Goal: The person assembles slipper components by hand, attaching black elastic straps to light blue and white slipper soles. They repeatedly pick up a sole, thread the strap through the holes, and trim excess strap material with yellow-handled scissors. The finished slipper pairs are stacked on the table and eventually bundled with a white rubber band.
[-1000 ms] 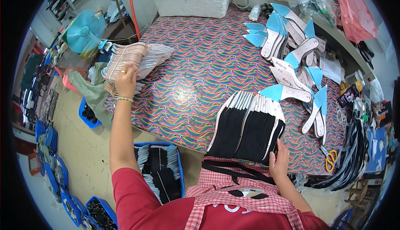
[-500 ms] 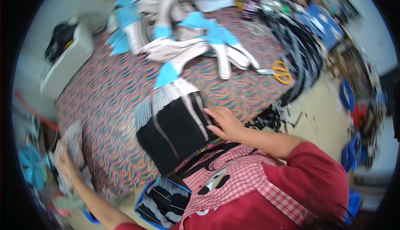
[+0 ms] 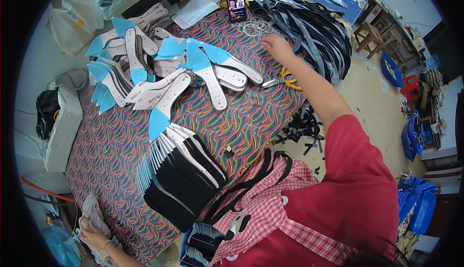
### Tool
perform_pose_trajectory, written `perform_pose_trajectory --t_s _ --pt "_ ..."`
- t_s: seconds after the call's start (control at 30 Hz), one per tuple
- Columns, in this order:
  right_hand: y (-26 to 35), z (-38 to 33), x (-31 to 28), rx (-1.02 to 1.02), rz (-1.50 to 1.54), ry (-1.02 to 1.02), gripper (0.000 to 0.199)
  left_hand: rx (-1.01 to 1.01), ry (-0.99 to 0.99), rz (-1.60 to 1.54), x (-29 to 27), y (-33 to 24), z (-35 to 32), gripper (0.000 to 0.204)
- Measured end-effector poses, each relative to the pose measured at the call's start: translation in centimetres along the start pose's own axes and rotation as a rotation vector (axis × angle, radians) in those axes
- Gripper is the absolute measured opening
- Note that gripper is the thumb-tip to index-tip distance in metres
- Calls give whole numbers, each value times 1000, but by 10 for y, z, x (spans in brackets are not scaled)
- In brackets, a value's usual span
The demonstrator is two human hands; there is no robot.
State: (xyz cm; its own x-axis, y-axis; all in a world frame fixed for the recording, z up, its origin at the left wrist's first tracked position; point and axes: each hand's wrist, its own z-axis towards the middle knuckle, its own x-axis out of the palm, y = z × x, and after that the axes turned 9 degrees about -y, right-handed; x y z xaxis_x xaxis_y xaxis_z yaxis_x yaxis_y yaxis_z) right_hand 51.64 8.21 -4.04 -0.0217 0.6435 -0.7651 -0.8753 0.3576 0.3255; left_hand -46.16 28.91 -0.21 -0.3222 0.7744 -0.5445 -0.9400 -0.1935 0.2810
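At the lower left, my left hand [image 3: 89, 230] is beside a pale grey striped bundle [image 3: 94, 208] at the table's edge. Its fingers are curled, and what they hold is hard to make out. My right hand [image 3: 277, 45] is stretched out over the far right of the table, its fingers loosely bent with nothing seen in them. Close to it lie pale rubber bands [image 3: 253, 27] and a heap of black and grey strips [image 3: 309, 37]. A fanned stack of black shaped pieces [image 3: 181, 185] with pale edges lies nearest my body.
White shaped pieces with blue ends [image 3: 198, 56] are heaped at the back left. Yellow-handled scissors [image 3: 290, 80] lie below my right forearm. A phone [image 3: 236, 5] stands upright at the back. A blue bin [image 3: 205, 243] of black pieces is by my apron.
My right hand has left the fanned black stack and reached out to the far right by the rubber bands. The view has shifted; my left hand stays by the grey bundle.
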Motion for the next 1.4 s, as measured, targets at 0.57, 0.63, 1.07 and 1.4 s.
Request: perform_pose_trajectory --t_s 0.57,0.63,1.07,1.4 --pt "-25 101 46 310 213 -89 32 -459 489 -738 -288 -102 -174 38" --pt "-74 116 40 356 583 54 29 -628 552 -906 -300 -113 -172 38" --pt "235 -117 -88 -111 964 1020 16 -281 393 -1627 -424 -370 -112 77" --pt "309 -228 -142 205 1875 1330 23 -685 522 -1535 -399 -320 -153 16"
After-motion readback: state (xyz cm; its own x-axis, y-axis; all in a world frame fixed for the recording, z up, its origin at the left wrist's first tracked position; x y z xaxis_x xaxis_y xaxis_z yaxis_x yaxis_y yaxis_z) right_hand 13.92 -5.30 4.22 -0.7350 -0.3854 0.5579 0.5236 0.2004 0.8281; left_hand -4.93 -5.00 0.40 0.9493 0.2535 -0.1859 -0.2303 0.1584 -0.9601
